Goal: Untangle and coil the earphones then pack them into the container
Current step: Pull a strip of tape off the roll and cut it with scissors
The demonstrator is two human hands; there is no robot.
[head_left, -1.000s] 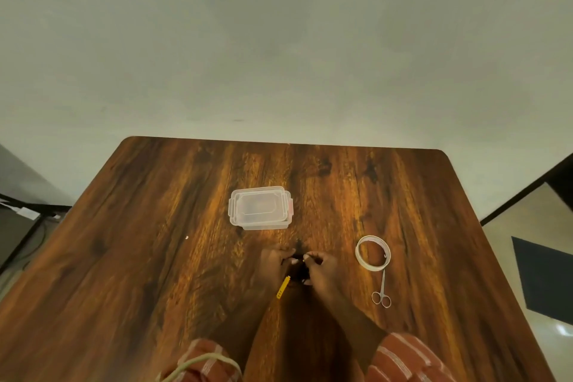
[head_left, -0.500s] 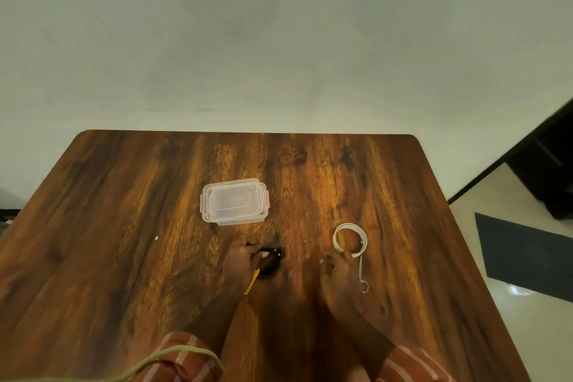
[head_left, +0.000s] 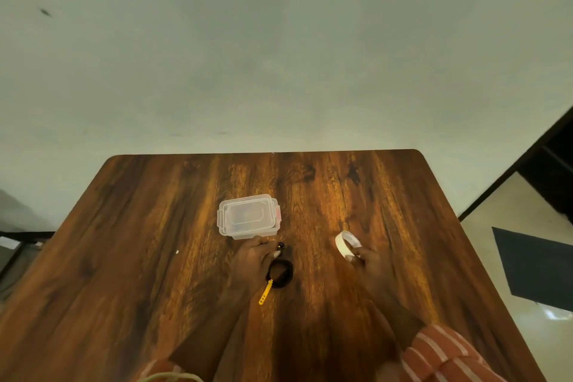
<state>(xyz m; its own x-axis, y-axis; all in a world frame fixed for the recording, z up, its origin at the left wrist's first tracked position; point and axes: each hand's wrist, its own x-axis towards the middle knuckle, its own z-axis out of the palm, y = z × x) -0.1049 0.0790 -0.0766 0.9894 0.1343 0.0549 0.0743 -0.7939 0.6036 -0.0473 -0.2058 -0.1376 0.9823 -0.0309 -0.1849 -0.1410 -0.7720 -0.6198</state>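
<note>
The black earphones (head_left: 280, 273) lie coiled in a small loop on the wooden table (head_left: 139, 257), with a yellow tie strap (head_left: 266, 292) sticking out toward me. My left hand (head_left: 252, 260) pinches the coil at its left side, an earbud (head_left: 281, 246) showing just past the fingertips. The clear plastic container (head_left: 248, 216) with its lid on stands just beyond that hand. My right hand (head_left: 370, 263) holds a white tape roll (head_left: 345, 244) lifted on edge at the right.
A tiny white speck (head_left: 177, 252) lies left of the container. The table's right edge drops to a pale floor with a dark mat (head_left: 536, 270). The scissors seen earlier are hidden from sight.
My right hand left the coil, moved right and picked up the tape roll. The left hand stayed on the coiled earphones. The camera tilted and shifted.
</note>
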